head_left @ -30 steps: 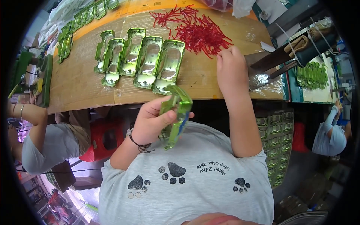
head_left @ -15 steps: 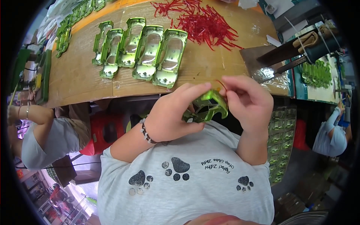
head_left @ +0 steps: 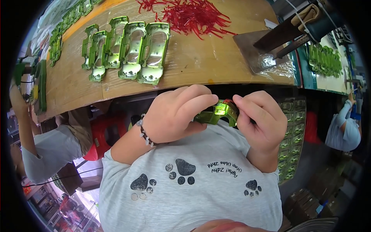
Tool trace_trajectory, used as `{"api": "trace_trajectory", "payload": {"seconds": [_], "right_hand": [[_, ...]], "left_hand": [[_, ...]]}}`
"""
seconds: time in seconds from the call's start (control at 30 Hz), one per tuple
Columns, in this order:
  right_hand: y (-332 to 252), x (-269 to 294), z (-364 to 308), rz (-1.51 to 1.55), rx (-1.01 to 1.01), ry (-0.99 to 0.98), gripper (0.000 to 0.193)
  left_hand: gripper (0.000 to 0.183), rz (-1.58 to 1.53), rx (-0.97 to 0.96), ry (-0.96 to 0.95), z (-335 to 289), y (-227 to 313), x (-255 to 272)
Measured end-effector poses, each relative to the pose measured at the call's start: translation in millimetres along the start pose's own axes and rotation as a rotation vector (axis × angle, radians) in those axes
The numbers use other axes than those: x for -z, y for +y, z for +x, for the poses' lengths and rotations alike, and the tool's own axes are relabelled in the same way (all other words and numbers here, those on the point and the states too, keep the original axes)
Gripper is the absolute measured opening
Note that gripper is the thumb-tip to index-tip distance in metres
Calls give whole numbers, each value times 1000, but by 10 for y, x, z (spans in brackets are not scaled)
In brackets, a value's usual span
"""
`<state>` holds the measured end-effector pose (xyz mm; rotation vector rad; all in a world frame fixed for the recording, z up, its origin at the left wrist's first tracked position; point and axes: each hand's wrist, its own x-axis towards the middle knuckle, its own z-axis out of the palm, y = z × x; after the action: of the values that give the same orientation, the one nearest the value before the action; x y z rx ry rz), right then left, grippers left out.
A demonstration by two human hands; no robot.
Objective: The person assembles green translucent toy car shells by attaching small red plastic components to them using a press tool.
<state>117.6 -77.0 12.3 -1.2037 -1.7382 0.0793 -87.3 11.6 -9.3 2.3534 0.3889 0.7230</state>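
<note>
My left hand (head_left: pixel 174 114) is wrapped round a shiny green toy car shell (head_left: pixel 222 110), held just in front of my shirt. Its fingers cover much of the shell. A thin red plastic strip (head_left: pixel 228 101) lies against the shell's right end. My right hand (head_left: pixel 262 120) is closed there, thumb and forefinger pinching at the strip; the fingertips hide most of it. On the table beyond, several similar green shells (head_left: pixel 154 52) stand side by side. A loose heap of red strips (head_left: pixel 195 17) lies farther back.
A dark metal tool with a dark green handle (head_left: pixel 320 27) rests over a plate (head_left: pixel 266 63) at the right. More green parts (head_left: pixel 324 60) lie beyond it. A tray of green shells (head_left: pixel 291 139) is beside my right arm. Co-workers sit left (head_left: pixel 52 150) and right (head_left: pixel 344 129).
My right hand has brought the red strip down against the shell's end. The shell has turned in my left hand. The table has shifted up and left in view.
</note>
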Motion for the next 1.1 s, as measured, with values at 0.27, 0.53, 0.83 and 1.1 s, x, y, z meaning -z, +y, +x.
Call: {"api": "trace_trajectory", "payload": {"seconds": [0.27,0.53,0.83,1.1], "right_hand": [[62,104,-109,8,102,-29,46],[87,131,-211,-15,152,5,44],[111,214,-230,135,60,-105,36],[174,-64,-548,1489,-779,157,40]], "left_hand": [[76,36,12,8,32,71,-97],[79,14,43,-15,52,124,-126],[84,108,-44,-141,137,135,-87],[87,-600,257,-218,196,44,-362]]}}
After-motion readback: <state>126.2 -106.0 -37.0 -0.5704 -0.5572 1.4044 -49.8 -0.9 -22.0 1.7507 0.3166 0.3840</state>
